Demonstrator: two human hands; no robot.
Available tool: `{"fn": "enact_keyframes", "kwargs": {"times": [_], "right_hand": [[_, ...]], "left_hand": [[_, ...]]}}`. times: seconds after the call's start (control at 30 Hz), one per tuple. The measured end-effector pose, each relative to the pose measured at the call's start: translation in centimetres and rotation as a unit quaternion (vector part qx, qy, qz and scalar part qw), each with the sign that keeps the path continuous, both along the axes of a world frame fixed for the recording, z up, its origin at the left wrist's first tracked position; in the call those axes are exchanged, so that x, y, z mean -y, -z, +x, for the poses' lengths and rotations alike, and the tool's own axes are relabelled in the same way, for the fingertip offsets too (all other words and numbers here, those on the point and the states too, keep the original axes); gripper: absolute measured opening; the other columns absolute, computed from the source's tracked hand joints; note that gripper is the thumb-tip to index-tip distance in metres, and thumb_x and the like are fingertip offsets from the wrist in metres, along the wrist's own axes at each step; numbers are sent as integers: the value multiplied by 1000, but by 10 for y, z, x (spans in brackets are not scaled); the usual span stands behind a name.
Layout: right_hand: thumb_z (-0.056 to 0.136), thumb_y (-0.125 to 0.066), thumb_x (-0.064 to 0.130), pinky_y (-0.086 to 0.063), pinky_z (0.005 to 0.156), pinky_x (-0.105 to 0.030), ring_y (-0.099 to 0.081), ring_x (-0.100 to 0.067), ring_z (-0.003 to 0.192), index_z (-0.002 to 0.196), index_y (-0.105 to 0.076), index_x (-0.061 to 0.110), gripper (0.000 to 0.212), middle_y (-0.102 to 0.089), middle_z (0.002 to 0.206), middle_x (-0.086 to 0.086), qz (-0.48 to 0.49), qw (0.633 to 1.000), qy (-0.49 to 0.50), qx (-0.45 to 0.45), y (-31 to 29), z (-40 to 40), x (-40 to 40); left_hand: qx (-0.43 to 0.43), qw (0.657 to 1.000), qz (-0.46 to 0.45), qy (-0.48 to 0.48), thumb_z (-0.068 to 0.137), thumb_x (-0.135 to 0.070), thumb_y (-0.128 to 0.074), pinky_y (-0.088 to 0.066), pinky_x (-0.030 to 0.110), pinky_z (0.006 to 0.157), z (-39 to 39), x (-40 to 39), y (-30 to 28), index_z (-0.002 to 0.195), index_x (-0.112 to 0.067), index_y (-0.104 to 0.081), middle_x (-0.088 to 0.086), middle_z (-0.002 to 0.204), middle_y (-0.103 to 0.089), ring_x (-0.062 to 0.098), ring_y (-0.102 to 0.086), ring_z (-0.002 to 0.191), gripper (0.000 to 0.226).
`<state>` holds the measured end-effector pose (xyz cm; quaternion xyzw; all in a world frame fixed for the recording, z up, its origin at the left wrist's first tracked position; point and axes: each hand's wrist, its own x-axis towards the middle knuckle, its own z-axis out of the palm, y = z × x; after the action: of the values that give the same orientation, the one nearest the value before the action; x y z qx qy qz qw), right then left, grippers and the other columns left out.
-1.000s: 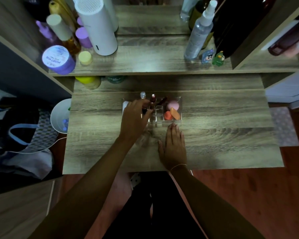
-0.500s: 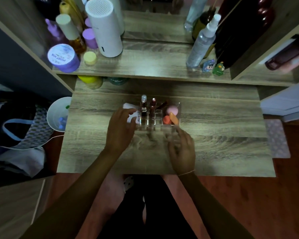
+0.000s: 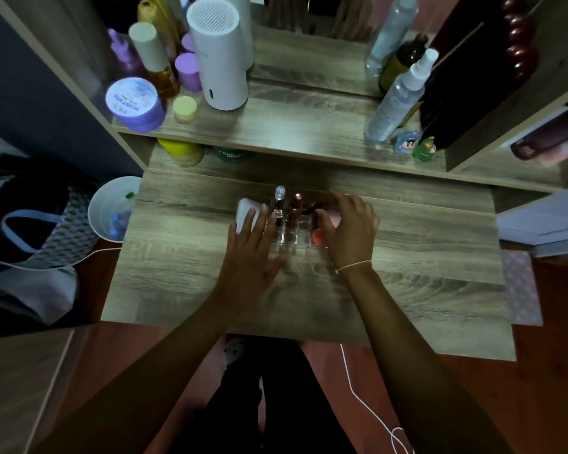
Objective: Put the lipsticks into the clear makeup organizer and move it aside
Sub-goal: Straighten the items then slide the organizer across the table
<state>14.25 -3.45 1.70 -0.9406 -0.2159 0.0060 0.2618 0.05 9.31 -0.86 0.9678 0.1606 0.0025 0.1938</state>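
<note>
Both hands frame the clear makeup organizer (image 3: 292, 232) at mid-desk (image 3: 423, 273). The left hand (image 3: 253, 257) lies spread against its left side, over a white object (image 3: 245, 213); the right hand (image 3: 350, 229) curls over its right end, though its grip is unclear. Between them, upright lipsticks (image 3: 297, 204) fill slots; pink and orange sponges (image 3: 318, 236) sit under the right fingers.

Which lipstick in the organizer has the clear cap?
The leftmost lipstick, standing upright nearest the left hand; its neighbours to the right are dark red.
</note>
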Motion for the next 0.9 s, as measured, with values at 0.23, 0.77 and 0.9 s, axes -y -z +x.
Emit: {"fn": "enact_keyframes", "kwargs": {"times": [0.23,0.77,0.9], "right_hand": [[85,-63,32,-24,82,-31,-54,-25,106,105,-67,23,21,-68,108,0,8,999,-8,-30,4,13,-11],[84,-63,33,-23,83,-32,-53,-25,106,103,-66,27,20,-70,106,2,-23,997,-69,-25,2,20,-24],[84,-64,31,-30,89,-37,-52,-26,107,104,-66,25,22,-69,107,1,-28,996,-74,-29,1,19,-23]], "left_hand": [[4,1000,-7,-10,92,-51,-33,-4,52,117,-11,-4,3,149,-10,-20,15,159,-10,27,1,146,72],[4,1000,-10,-23,92,-50,-31,-8,54,116,-16,-16,16,150,-12,-14,18,159,-6,29,0,146,72],[12,1000,-7,-23,92,-50,-33,-8,52,116,-16,-17,18,149,-13,-14,18,159,-6,30,-2,147,71]]}}
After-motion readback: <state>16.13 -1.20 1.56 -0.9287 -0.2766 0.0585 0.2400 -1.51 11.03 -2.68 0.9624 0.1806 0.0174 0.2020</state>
